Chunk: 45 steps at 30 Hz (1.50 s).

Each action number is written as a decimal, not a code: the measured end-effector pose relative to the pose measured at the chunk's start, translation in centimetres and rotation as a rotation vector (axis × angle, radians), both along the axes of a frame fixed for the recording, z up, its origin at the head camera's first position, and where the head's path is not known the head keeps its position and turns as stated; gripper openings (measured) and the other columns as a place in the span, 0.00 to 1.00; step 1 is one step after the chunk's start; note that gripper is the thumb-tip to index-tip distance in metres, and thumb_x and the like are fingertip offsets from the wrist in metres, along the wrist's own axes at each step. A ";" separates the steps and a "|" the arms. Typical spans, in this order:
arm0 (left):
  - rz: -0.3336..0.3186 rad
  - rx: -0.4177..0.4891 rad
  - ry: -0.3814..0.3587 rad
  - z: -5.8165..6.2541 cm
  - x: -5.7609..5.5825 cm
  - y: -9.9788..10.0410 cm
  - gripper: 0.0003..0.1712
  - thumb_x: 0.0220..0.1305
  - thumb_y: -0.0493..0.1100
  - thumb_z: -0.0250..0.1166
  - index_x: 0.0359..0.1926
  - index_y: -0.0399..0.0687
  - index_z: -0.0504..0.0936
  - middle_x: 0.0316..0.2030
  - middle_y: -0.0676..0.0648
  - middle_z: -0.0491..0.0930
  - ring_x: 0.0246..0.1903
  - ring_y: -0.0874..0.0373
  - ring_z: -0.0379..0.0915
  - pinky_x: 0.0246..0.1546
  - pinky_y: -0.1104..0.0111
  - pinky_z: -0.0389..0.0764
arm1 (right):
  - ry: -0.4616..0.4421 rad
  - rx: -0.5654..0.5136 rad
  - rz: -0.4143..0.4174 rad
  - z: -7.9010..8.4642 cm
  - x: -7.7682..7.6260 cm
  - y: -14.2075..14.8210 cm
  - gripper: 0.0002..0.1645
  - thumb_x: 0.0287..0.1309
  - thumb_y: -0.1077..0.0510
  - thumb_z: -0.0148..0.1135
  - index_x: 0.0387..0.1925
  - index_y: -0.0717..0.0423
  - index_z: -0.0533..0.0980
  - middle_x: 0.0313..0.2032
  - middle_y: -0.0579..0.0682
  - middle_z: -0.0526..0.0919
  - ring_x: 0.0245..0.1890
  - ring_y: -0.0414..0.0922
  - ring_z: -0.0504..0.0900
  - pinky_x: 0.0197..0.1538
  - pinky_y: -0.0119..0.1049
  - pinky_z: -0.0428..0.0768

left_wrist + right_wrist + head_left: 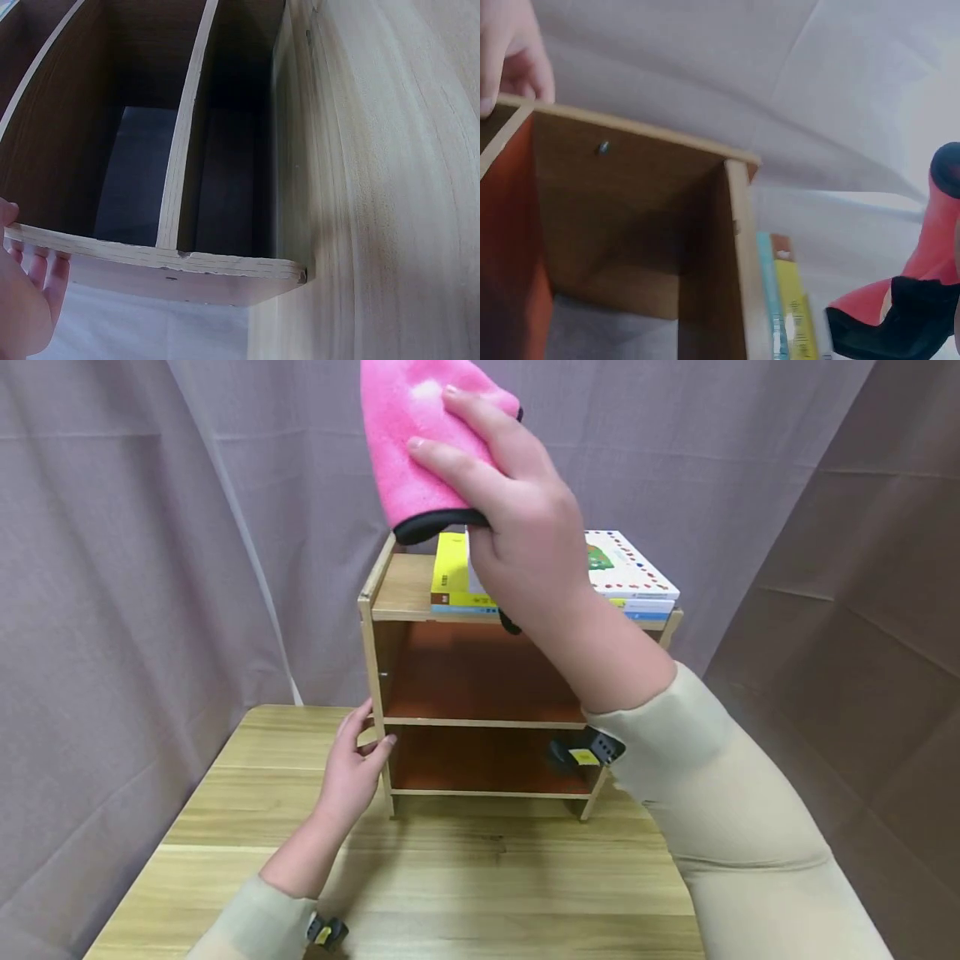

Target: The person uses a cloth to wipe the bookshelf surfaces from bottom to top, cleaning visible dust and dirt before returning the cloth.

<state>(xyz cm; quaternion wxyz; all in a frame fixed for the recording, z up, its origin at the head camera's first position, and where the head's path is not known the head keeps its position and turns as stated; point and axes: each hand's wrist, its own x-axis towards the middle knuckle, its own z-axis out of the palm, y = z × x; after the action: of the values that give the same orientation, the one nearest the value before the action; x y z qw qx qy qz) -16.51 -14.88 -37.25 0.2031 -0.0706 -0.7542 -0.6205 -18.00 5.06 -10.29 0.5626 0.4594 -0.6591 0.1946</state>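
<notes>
My right hand (534,531) is raised in front of the shelf top and grips a pink cloth (401,464) with black edging. Part of the cloth (930,247) shows at the right edge of the right wrist view. Below stands a small wooden shelf (405,578) with reddish-brown inner boards. My left hand (351,772) holds its left side panel, thumb at the front edge and fingers on the outer face. The left wrist view shows that hand (26,300) at the panel's edge (112,248).
Several books lie on the shelf top, among them a yellow one (452,568) and a white one with a dotted border (626,560). The shelf stands on a wooden table (450,877). Grey curtains (135,568) hang behind and at both sides.
</notes>
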 end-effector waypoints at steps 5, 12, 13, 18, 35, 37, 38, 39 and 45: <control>-0.005 0.000 -0.015 0.7 0.5 0.1 0.33 0.66 0.28 0.61 0.71 0.38 0.65 0.63 0.39 0.65 0.61 0.50 0.66 0.55 0.66 0.79 | -0.046 0.101 -0.130 -0.3 -1.5 -1.8 0.17 0.72 0.60 0.54 0.54 0.45 0.84 0.62 0.55 0.77 0.63 0.51 0.73 0.64 0.39 0.74; 0.001 0.008 -0.015 -1.9 -1.4 -0.5 0.35 0.66 0.31 0.63 0.72 0.45 0.65 0.65 0.44 0.64 0.62 0.50 0.66 0.55 0.66 0.80 | -0.187 0.306 -0.337 -1.6 -2.5 -4.4 0.20 0.69 0.63 0.56 0.56 0.42 0.82 0.64 0.55 0.75 0.64 0.52 0.73 0.61 0.45 0.77; -0.001 0.006 -0.010 -2.1 -1.5 -0.6 0.35 0.66 0.32 0.63 0.72 0.45 0.65 0.65 0.44 0.64 0.62 0.50 0.66 0.54 0.67 0.80 | -0.204 0.331 -0.367 -1.8 -2.5 -4.7 0.21 0.69 0.64 0.54 0.56 0.42 0.82 0.64 0.55 0.75 0.64 0.53 0.73 0.62 0.46 0.77; -0.008 0.013 0.007 -2.4 -1.5 -0.6 0.35 0.66 0.33 0.64 0.72 0.47 0.66 0.65 0.46 0.64 0.61 0.52 0.66 0.54 0.66 0.80 | -0.361 0.465 -0.513 -2.3 -2.5 -6.0 0.23 0.69 0.62 0.52 0.61 0.41 0.77 0.67 0.54 0.71 0.67 0.52 0.69 0.63 0.47 0.76; 0.003 0.003 -0.037 -1.6 -1.3 -0.4 0.35 0.67 0.32 0.63 0.72 0.45 0.65 0.66 0.46 0.63 0.62 0.52 0.64 0.57 0.62 0.78 | -0.714 0.559 -0.740 -1.9 -2.6 -7.0 0.20 0.70 0.44 0.49 0.57 0.47 0.71 0.44 0.47 0.83 0.44 0.50 0.79 0.50 0.45 0.77; 0.002 0.007 -0.037 -0.9 -0.8 -0.2 0.34 0.66 0.31 0.62 0.72 0.43 0.65 0.65 0.44 0.64 0.62 0.51 0.64 0.57 0.62 0.78 | -0.726 0.569 -0.741 -1.9 -2.5 -7.0 0.20 0.71 0.43 0.48 0.55 0.48 0.72 0.44 0.46 0.83 0.44 0.50 0.79 0.50 0.45 0.77; 0.001 0.007 -0.038 -0.6 -0.5 -0.1 0.33 0.67 0.30 0.62 0.71 0.42 0.65 0.65 0.43 0.64 0.62 0.51 0.64 0.57 0.63 0.78 | -0.734 0.575 -0.740 -1.9 -2.5 -7.0 0.21 0.71 0.42 0.48 0.55 0.48 0.72 0.44 0.46 0.83 0.43 0.49 0.79 0.49 0.45 0.78; 0.000 0.009 -0.037 -0.3 -0.2 0.0 0.33 0.67 0.29 0.61 0.71 0.41 0.65 0.65 0.42 0.64 0.62 0.50 0.64 0.57 0.63 0.78 | -0.739 0.580 -0.739 -1.9 -2.5 -7.0 0.21 0.71 0.41 0.48 0.54 0.48 0.72 0.43 0.46 0.83 0.42 0.49 0.79 0.49 0.44 0.78; -0.004 -0.002 -0.043 -0.6 -0.1 0.1 0.33 0.67 0.31 0.61 0.72 0.40 0.64 0.66 0.43 0.63 0.63 0.50 0.63 0.58 0.61 0.77 | -0.762 0.598 -0.749 -2.0 -2.3 -7.2 0.25 0.71 0.35 0.43 0.49 0.47 0.74 0.35 0.45 0.81 0.38 0.47 0.77 0.43 0.41 0.76</control>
<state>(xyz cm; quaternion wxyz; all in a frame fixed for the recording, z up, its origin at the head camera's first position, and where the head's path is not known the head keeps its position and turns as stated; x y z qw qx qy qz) -16.62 -14.78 -37.81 0.1855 -0.0588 -0.7590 -0.6213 -20.27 -2.13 -12.32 0.1641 0.2324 -0.9569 -0.0592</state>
